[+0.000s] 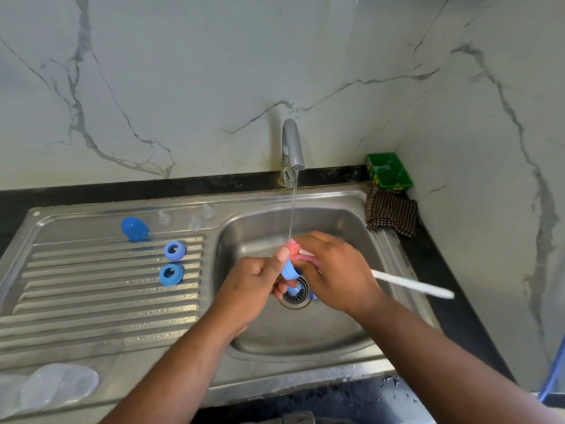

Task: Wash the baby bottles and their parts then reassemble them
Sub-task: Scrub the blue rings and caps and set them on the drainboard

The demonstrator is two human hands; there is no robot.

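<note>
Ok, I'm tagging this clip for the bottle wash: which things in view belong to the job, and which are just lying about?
In the job: blue ring, gripped by the left hand; brush, held by the right hand; running tap; blue cap; two more blue rings; three clear teats; clear bottles, blurred.
Lying about: green tub; checked cloth.

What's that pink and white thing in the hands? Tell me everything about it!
It is a cleaning brush with a pink, spongy-looking head and a long, thin white handle, probably plastic. The right hand grips it near the head, so the handle sticks out to the right over the sink. The head sits against a blue ring held by the left hand, and the tap's water stream falls on it.
</note>
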